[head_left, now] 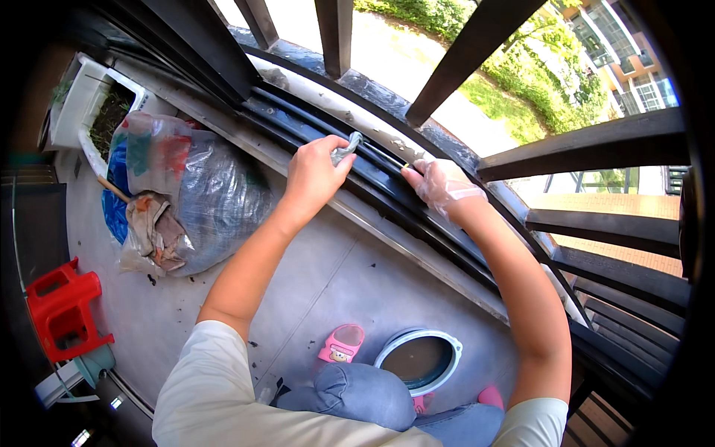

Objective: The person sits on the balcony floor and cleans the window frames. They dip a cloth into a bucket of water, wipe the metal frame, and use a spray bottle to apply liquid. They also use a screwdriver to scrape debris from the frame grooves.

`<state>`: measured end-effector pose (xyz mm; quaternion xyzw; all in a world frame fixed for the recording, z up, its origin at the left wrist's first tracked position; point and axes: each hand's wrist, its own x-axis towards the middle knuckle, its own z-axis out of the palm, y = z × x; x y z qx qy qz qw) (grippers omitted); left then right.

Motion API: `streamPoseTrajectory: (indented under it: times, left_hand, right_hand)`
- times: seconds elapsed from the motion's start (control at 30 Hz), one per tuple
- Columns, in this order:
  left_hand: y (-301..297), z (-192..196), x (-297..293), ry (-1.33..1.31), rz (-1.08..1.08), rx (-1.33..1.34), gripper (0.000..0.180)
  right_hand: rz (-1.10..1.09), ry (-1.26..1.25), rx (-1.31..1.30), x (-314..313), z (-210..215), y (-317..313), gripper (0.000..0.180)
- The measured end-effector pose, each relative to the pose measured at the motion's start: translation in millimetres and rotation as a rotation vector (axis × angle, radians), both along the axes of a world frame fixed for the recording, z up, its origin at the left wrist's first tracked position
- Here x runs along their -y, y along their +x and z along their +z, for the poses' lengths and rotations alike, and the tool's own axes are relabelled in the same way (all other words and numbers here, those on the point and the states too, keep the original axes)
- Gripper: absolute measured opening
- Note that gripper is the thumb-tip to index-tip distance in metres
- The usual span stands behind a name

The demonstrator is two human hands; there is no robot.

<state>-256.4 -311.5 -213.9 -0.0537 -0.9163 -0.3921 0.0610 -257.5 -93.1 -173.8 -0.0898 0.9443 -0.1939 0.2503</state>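
My left hand (313, 175) is bare and pinches a small, crumpled grey-green rag (345, 149) over the black window track (302, 134). Clear plastic covers my right hand (445, 188), like a disposable glove. Its fingers are closed on a thin stick-like tool (391, 159) that lies along the track and points toward the rag. Where the tool meets my fingers a bit of yellow shows; its exact kind is too small to make out.
Dark railing bars (465, 56) rise beyond the track. Behind my left arm lie a plastic-wrapped bundle (223, 197) and a white planter (95, 160). A red stool (67, 309) stands at left. Near my knees are a basin (456, 365) of murky water and a pink slipper (345, 339).
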Motion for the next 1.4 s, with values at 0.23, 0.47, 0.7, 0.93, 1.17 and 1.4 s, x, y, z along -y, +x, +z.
streamPoseTrajectory:
  times: [0.23, 0.47, 0.7, 0.93, 1.17, 1.4]
  left_hand:
    - [-32, -9, 53, -0.069, 0.136, -0.117, 0.014]
    - [-57, -8, 84, -0.190, 0.210, -0.146, 0.022]
    - [-76, -6, 104, -0.247, 0.289, -0.069, 0.024]
    - [-76, -12, 107, -0.247, 0.279, -0.122, 0.023]
    - [-78, -25, 96, -0.174, 0.289, -0.251, 0.021]
    - [-71, -22, 93, -0.090, 0.282, -0.271, 0.019]
  right_hand:
    - [-0.068, -0.028, 0.053, 68, 8, -30, 0.045]
    - [-0.055, -0.028, 0.068, 119, 5, -64, 0.047]
    - [-0.066, -0.047, -0.007, 157, 1, -85, 0.048]
    - [-0.025, -0.053, -0.020, 136, 9, -86, 0.046]
    - [-0.020, -0.076, 0.040, 128, 42, -88, 0.048]
    - [-0.042, -0.063, 0.032, 136, 49, -87, 0.047]
